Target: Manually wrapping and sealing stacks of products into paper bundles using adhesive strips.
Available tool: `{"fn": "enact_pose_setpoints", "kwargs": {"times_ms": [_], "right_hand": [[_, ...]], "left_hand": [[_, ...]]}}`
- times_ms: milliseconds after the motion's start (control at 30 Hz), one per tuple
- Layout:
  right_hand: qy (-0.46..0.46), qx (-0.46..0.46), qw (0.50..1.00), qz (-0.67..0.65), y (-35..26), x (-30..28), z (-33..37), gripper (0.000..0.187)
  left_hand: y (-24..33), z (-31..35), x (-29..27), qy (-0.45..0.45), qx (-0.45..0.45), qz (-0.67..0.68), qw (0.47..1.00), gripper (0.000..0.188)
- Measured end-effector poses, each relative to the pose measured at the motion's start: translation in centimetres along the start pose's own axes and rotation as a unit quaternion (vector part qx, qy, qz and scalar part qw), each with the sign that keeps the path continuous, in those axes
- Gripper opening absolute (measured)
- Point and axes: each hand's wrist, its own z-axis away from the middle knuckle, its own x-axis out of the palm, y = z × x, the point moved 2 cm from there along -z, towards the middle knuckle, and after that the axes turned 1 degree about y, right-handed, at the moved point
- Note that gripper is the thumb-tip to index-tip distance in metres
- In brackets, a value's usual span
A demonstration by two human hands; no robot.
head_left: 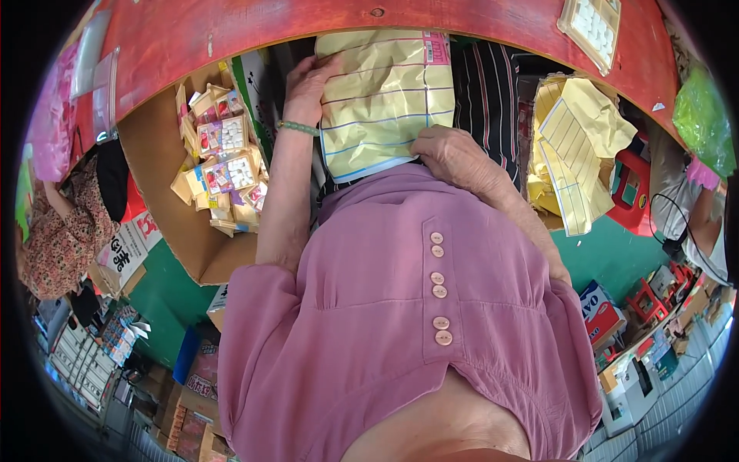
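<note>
red table — on it, a tray of white pieces

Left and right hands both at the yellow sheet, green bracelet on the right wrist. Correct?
Wrong wrist: the head view shows the green bracelet on the left one. The rest holds: left hand and right hand are both at the yellow sheet.

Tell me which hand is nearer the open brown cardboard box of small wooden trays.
Left. The left hand is right of the box, touching the creased yellow paper; the right hand is farther right, at the paper's lower right.
</note>
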Motion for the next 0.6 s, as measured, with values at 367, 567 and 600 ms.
{"fn": "enact_pose_setpoints", "kwargs": {"times_ms": [367, 567, 600], "right_hand": [[-0.036, -0.005, 0.999, -0.031, 0.3, 0.6, -0.2, 0.009], [-0.029, -0.005, 0.998, -0.047, 0.3, 0.8, -1.0, 0.011], [-0.031, -0.008, 0.999, -0.039, 0.2, 1.0, -1.2, 0.011]], "left_hand": [[-2.9, 1.3, -5.0, 0.114, 0.061, 0.134, 0.983, 0.013], [-0.8, 3.8, -2.8, -0.024, -0.093, 0.173, 0.980, 0.038], [-1.2, 3.9, -3.3, -0.044, -0.108, 0.185, 0.976, 0.043]]}}
